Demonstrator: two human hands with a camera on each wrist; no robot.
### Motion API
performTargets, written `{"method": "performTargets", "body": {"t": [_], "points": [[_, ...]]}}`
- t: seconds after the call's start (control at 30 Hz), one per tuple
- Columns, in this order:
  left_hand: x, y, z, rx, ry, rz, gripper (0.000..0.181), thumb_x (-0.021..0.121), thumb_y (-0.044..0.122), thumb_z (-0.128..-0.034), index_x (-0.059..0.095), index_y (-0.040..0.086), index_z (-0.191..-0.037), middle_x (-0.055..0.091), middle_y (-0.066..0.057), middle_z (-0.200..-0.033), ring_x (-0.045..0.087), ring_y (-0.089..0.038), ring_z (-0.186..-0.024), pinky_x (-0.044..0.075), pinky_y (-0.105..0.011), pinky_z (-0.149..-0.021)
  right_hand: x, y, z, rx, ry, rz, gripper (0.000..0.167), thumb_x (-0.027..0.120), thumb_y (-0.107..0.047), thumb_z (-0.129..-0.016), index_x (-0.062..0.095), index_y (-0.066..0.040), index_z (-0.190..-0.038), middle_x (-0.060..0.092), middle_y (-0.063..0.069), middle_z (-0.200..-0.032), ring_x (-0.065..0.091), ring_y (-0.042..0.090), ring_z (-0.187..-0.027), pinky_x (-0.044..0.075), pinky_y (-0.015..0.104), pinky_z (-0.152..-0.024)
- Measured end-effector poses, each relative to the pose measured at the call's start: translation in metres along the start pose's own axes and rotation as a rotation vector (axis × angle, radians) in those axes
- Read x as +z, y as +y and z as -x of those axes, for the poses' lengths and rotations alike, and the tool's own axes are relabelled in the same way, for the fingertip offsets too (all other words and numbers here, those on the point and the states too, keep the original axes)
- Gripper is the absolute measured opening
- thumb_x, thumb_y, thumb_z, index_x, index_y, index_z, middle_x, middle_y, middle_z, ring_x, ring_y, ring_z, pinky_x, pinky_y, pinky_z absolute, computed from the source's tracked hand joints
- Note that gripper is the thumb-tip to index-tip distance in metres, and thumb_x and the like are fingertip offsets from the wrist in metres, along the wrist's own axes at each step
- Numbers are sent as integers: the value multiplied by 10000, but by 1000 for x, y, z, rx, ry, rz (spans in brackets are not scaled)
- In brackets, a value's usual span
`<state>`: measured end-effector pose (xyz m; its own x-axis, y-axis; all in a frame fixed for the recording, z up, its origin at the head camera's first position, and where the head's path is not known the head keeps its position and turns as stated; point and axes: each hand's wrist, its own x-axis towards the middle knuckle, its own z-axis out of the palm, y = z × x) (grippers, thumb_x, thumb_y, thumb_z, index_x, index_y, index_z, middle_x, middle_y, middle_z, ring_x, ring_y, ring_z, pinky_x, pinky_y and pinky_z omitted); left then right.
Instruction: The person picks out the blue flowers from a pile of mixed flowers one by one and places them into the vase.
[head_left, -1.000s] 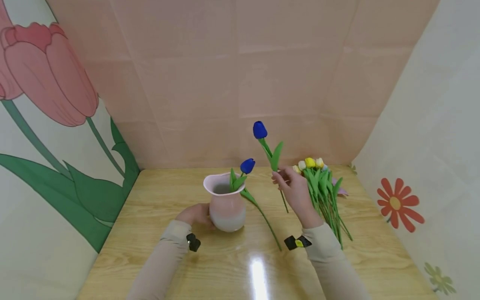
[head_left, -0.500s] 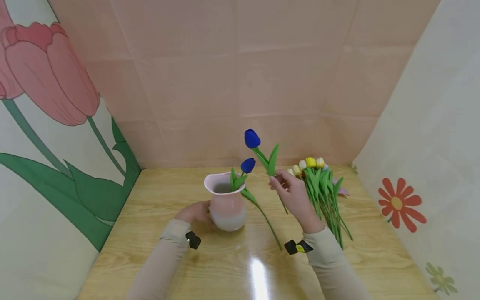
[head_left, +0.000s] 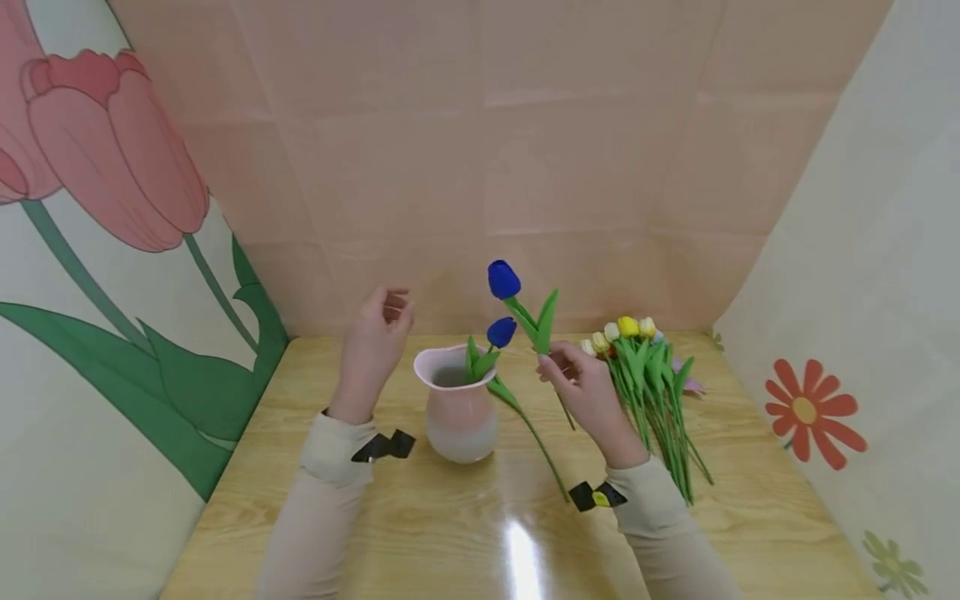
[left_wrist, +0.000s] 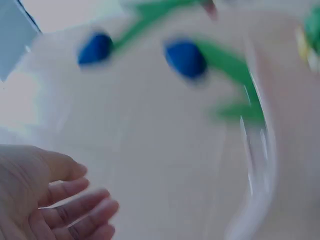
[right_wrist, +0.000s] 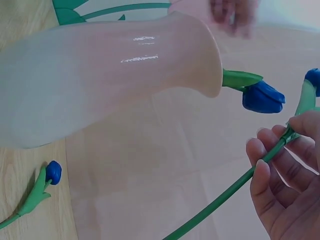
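My right hand (head_left: 588, 396) pinches the green stem of a blue tulip (head_left: 504, 280), its bloom tilted left and raised above the table. The right wrist view shows that stem running between thumb and fingers. My left hand (head_left: 377, 346) is in the air to the left of the vase (head_left: 462, 429), fingers loosely bent and holding nothing. The vase is pink fading to white, with a flared rim, and stands upright. One blue tulip (head_left: 501, 332) leans over its right rim. Another blue tulip (right_wrist: 53, 172) lies on the table; in the head view the vase hides its bloom.
A heap of tulips (head_left: 660, 375) with white and yellow blooms and long green stems lies at the right of the wooden table (head_left: 420, 533). A pink backdrop rises behind. Side panels printed with flowers flank the table.
My left hand has let go of the vase and risen up and to the left. My right hand has tilted the held tulip a little left and lower. The view has shifted slightly.
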<state>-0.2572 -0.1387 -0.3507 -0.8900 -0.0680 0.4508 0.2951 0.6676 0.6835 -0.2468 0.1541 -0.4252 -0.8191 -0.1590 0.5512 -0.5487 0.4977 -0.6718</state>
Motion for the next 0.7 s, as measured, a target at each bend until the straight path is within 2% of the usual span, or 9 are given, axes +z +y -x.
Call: {"method": "performTargets", "body": {"t": [0.07,0.13,0.23,0.33,0.47,0.6,0.7], "points": [[2,24,4,43,-51,193,225,618,190,-954,610,78,-1149,671,-98,-994,640,-235,-883,548,-368,-771,0,-1,0,4,-2,-11,189,573,-233,-983,672,-96,-1068,694,-15,-799,624,68,-694,520,228,-608],[8,43,10,52,-156,302,241,631,196,-948,601,81,-1158,666,-82,-998,632,-218,-890,548,-358,-786,-1,-3,-1,6,-4,-22,189,573,-232,-984,675,-98,-1068,699,-2,-802,627,65,-696,521,226,-608],[21,61,19,32,-321,340,336,642,247,-940,565,112,-1237,656,-42,-1060,629,-171,-933,545,-320,-810,-1,-5,-1,10,-7,-46,180,572,-218,-984,680,-108,-1077,705,23,-807,633,73,-696,523,226,-596],[34,67,24,2,-416,351,440,661,281,-924,520,139,-1316,637,-31,-1150,630,-165,-977,548,-301,-808,0,-7,-1,11,-20,-72,161,573,-192,-982,677,-113,-1076,704,37,-814,642,104,-707,524,225,-600],[48,69,26,-3,-433,395,392,695,253,-900,565,147,-1254,644,-59,-1129,655,-182,-903,562,-297,-706,2,-12,0,-8,-55,-99,151,575,-144,-977,667,-93,-1086,699,54,-819,647,137,-718,524,228,-619],[54,69,28,14,-436,462,223,696,225,-900,629,105,-1075,677,-101,-962,673,-175,-769,559,-282,-639,3,-16,2,-53,-105,-106,144,577,-103,-970,668,-98,-1082,692,26,-798,632,92,-699,529,260,-605],[54,69,30,18,-431,482,169,684,233,-909,646,86,-983,688,-115,-861,669,-156,-715,552,-271,-631,3,-16,2,-89,-160,-121,147,571,-92,-972,668,-114,-1079,692,4,-805,626,72,-712,536,291,-612]]}}
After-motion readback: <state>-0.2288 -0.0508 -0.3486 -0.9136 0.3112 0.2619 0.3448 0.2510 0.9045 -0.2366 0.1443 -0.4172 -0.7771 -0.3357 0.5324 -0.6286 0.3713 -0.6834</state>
